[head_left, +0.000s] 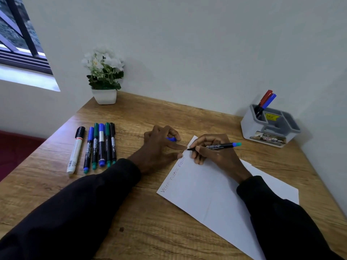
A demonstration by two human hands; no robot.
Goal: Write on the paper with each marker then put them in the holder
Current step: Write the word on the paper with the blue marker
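Note:
A white paper [216,192] lies slanted on the wooden desk, with handwritten words along its left edge. My right hand [212,152] grips a black marker [219,146] with a blue-teal end, its tip touching the paper's top corner. My left hand [161,145] rests beside the paper's edge, fingers closed on a blue cap [171,139]. Several markers [99,145] lie in a row at the left, blue, green and black, with a white marker [75,152] leftmost. The grey holder [270,126] at the back right contains a red marker [265,98] and a blue marker [268,101].
A white pot of white flowers [104,77] stands at the desk's back left corner against the wall. A window [20,38] is at the upper left. Walls bound the desk at the back and right. A dark red seat [16,149] sits left of the desk.

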